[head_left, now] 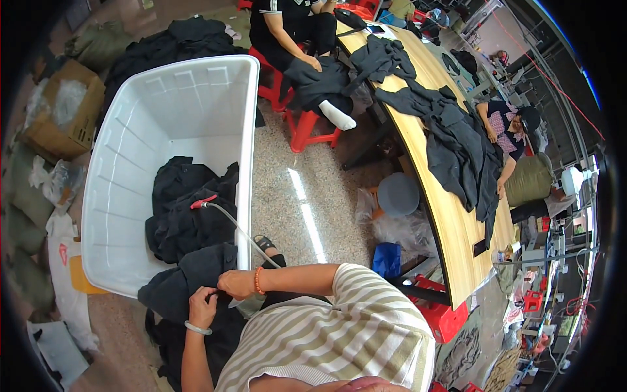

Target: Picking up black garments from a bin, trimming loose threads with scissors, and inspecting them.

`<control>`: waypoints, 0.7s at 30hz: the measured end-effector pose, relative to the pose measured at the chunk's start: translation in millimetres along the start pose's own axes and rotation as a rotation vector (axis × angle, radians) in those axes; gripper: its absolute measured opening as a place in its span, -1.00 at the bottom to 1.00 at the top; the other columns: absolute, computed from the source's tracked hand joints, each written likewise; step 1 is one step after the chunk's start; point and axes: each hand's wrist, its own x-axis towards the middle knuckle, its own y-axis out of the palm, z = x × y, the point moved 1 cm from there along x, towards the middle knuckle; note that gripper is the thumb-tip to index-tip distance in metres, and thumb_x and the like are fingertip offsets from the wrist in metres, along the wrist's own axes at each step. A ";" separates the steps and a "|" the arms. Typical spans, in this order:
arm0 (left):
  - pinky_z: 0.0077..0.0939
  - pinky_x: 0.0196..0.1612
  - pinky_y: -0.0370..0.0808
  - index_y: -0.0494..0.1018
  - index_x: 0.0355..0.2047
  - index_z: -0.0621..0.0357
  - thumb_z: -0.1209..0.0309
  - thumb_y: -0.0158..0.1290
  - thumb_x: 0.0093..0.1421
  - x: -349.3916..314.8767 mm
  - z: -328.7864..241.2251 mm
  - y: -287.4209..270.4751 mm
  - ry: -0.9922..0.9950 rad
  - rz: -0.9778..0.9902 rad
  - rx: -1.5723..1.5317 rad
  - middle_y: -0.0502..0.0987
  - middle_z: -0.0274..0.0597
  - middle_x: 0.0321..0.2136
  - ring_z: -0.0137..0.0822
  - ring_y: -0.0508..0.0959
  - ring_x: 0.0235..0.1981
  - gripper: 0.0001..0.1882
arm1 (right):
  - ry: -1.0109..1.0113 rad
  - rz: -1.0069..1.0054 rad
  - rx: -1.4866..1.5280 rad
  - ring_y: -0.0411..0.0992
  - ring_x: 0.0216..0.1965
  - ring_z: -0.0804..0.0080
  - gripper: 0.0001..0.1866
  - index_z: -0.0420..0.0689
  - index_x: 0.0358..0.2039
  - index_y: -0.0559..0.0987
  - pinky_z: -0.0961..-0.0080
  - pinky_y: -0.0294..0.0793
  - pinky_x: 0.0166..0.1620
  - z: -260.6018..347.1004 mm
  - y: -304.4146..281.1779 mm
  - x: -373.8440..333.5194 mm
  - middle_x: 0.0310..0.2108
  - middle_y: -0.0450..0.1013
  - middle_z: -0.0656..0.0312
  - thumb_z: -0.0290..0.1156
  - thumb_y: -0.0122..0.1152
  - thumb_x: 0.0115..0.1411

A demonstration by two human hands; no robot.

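Note:
A dark garment (189, 277) drapes over the near rim of a large white tub (251, 130), and both my hands work at its edge. My left hand (202, 306) pinches the dark cloth between its fingers. Close beside it, my right hand (236, 284) is closed at the cloth. Under that hand a small pale, shiny thing (236, 302) shows, too little of it to name. More dark garments (189, 209) lie heaped inside the tub. On them rests a grey hose with a red nozzle (204, 202), running over the tub's right wall.
Right of the tub stands a long wooden table (444, 242) spread with dark garments. A seated person (287, 32) handles dark cloth near a red stool (304, 134); another person (506, 127) leans at the table's far side. A cardboard box (68, 111) and bags are on the left.

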 end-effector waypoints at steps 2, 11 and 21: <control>-0.30 -0.30 0.45 0.49 -0.42 0.34 0.60 0.05 0.01 -3.3 2.3 -0.5 -0.004 -0.001 0.003 0.50 0.04 -0.47 0.03 0.54 -0.38 -0.90 | -0.028 -0.045 0.005 0.49 -0.31 -0.03 -0.84 -0.26 -0.49 0.56 0.18 0.49 -0.23 4.5 2.1 1.2 -0.41 0.49 -0.10 -0.44 0.17 -0.09; -0.35 -0.26 0.47 0.47 -0.40 0.33 0.50 0.01 0.16 -37.2 28.9 -26.7 -0.053 -0.042 0.003 0.53 0.05 -0.42 -0.02 0.56 -0.35 -0.89 | 0.008 -0.035 -0.129 0.52 -0.41 0.09 -0.75 -0.09 -0.42 0.52 0.12 0.43 -0.39 35.4 -16.8 -8.4 -0.49 0.52 0.07 -0.17 0.17 0.03; -0.23 -0.16 0.41 0.46 -0.36 0.19 0.49 0.10 0.03 -38.4 11.3 -8.4 -0.154 -0.135 0.466 0.42 -0.06 -0.33 -0.01 0.45 -0.22 -0.87 | 0.064 -0.064 -0.185 0.49 -0.47 0.17 -0.91 -0.12 -0.49 0.52 0.34 0.46 -0.38 14.0 -24.8 -58.3 -0.48 0.45 0.14 -0.41 0.09 0.08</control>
